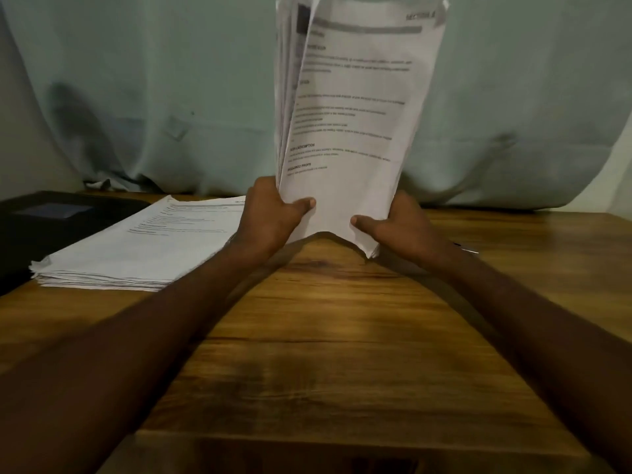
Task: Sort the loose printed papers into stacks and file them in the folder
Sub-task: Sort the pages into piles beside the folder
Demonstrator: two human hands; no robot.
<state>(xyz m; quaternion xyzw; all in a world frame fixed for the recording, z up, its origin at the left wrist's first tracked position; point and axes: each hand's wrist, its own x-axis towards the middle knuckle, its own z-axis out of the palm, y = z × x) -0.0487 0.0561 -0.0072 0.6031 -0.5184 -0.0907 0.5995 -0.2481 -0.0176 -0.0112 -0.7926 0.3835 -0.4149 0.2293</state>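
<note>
A bundle of printed papers (355, 107) stands upright above the middle of the wooden table (325, 336), its printed face toward me and its sheets fanning apart on the left edge. My left hand (270, 213) grips the bundle's lower left corner, thumb on the front. My right hand (400, 224) grips the lower right corner the same way. A second stack of printed papers (143, 244) lies flat on the table to the left. A black folder (51, 224) lies partly under that stack at the far left.
A pale green curtain (136, 97) hangs behind the table's far edge. A thin silvery object (466, 248) shows just behind my right wrist. The table's near edge runs along the bottom of the view.
</note>
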